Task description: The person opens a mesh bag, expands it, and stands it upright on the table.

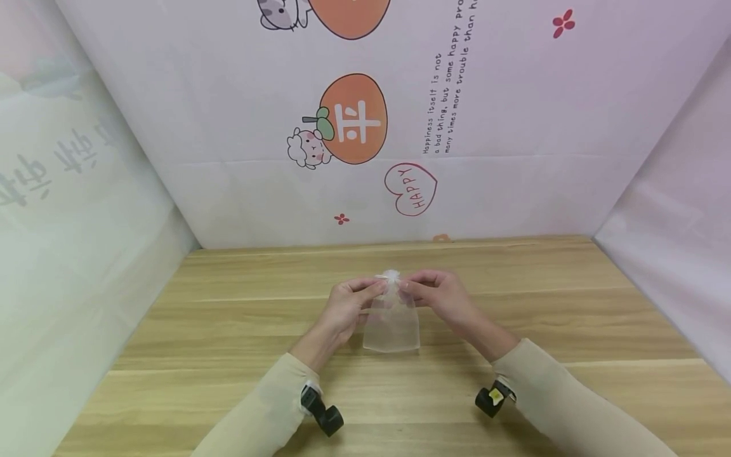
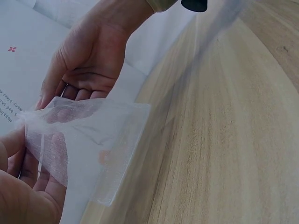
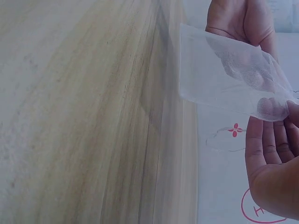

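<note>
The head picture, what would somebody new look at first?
Probably the big orange cartoon fruit with a fluffy white lamb beside it, printed on the pale backdrop. Next, perhaps, the sheer white drawstring pouch in the middle, pinched near its gathered top by the left hand and right hand over the wooden table.

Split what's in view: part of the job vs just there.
Part of the job:
sheer white bag, gathered at the top
left hand, fingers at the bag's neck
right hand, likewise

Just there:
wooden table
printed backdrop
black wrist devices
</note>
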Motion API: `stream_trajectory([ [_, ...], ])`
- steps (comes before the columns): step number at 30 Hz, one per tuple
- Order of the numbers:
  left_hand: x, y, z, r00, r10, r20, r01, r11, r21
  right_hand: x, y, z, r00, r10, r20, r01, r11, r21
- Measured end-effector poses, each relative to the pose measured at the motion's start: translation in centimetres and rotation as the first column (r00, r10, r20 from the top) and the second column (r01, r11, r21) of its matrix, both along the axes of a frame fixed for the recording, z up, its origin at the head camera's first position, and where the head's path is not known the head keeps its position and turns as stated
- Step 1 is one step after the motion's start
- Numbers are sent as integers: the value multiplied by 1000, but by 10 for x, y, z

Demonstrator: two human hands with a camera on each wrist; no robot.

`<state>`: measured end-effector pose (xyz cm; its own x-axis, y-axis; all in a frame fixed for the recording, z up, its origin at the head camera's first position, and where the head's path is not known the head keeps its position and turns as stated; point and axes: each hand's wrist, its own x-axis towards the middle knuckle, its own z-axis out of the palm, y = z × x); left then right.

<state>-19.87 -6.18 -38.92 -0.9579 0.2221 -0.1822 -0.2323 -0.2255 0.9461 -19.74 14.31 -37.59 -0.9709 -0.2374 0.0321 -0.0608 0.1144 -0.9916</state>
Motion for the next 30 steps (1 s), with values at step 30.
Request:
stream_trajectory([
  [30, 2, -2, 0, 1000, 31, 3, -31, 999, 40, 0, 4, -3, 1000, -16, -3, 16, 1000, -26],
])
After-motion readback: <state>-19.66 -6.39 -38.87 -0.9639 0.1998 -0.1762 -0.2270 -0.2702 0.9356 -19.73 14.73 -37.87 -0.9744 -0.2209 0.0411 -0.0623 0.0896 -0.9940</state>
